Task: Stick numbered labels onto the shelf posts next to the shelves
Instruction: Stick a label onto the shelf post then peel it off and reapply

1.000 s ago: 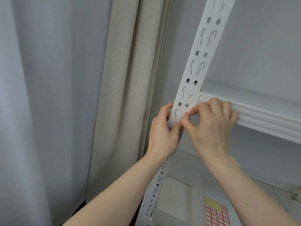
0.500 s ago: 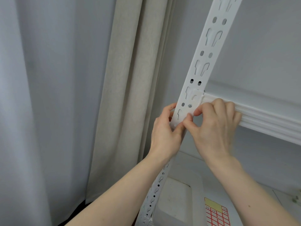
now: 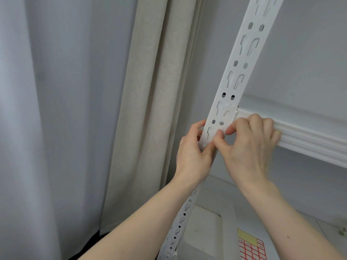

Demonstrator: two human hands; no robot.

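Note:
A white perforated shelf post (image 3: 237,72) runs up through the middle of the view, leaning to the right. A white ribbed shelf beam (image 3: 309,143) meets it from the right. My left hand (image 3: 193,156) grips the post just below that joint, thumb on the front and fingers behind. My right hand (image 3: 247,147) pinches thumb and forefinger against the post's front, touching the left thumb. A small pale label (image 3: 221,132) shows between the fingertips, mostly hidden. A label sheet (image 3: 251,246) with a red grid and a yellow patch lies on the lower shelf.
Grey and beige curtains (image 3: 146,109) hang close to the left of the post. A white box (image 3: 202,235) sits on the lower shelf (image 3: 225,192) beside the label sheet. The grey wall (image 3: 300,62) lies behind the shelf.
Both hands stay at the same spot on the post below the beam. The right thumb and forefinger have shifted only slightly. The view has drifted a little.

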